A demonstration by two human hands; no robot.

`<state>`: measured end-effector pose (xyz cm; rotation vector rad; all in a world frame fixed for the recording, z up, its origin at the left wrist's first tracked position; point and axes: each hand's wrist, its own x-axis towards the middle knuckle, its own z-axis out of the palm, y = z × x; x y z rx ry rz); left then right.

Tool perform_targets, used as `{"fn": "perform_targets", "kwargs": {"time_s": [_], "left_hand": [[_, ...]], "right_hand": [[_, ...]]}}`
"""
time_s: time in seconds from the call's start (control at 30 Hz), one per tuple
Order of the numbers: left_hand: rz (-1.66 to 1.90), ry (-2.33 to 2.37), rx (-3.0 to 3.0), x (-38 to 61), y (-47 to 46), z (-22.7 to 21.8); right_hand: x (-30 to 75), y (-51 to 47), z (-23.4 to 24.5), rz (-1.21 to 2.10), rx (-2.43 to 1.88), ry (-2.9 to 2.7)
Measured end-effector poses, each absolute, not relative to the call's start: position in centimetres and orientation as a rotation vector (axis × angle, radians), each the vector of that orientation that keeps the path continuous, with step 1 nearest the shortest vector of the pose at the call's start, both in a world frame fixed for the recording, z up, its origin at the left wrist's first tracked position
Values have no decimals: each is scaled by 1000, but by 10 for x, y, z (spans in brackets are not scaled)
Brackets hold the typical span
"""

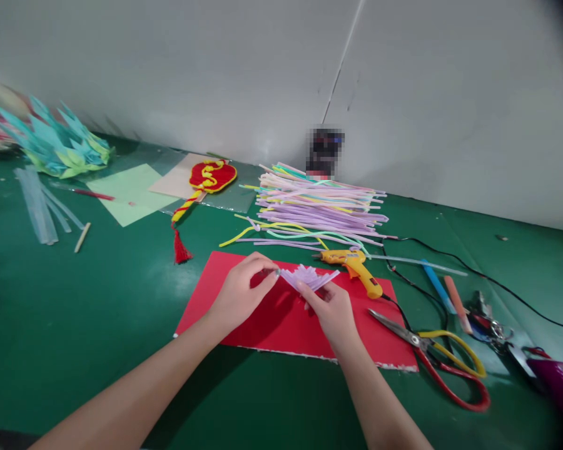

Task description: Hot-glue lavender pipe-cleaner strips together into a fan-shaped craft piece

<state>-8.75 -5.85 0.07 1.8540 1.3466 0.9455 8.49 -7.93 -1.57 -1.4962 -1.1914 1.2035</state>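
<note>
My left hand (243,295) and my right hand (332,310) meet over a red sheet (263,328) on the green table. Between them they hold a small fan of pale purple pipe-cleaner pieces (307,275). The left fingers pinch its left end. The right fingers are closed on its lower right side. Just beyond the fan lies a yellow glue gun (351,265) with a black cord.
A pile of pastel pipe cleaners (319,203) lies behind the glue gun. Red-and-yellow scissors (438,356) rest right of the sheet, with coloured sticks (445,290) and tools beyond. A red-and-yellow tasselled ornament (206,181), paper sheets, clear glue sticks (40,203) and teal paper shapes (60,144) lie to the left.
</note>
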Motion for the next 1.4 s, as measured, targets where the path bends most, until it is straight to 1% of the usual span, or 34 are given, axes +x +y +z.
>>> {"fn": "perform_targets", "kwargs": {"time_s": [0.4,0.83,1.2,1.4], "left_hand": [[959,1355,1968,-87,-59,0],[928,1350,1900,-88,-57,1],[982,1313,1903,-87,-58,-1],[941,1309,1889,-88,-57,0]], "right_hand": [[84,-78,-15,1205,-1509,-1172],[85,-79,-19,1231,-1500,-1179],[85,-78,-17,1257,-1476,-1129],[86,-79,-18,1284,-1442,-1142]]}}
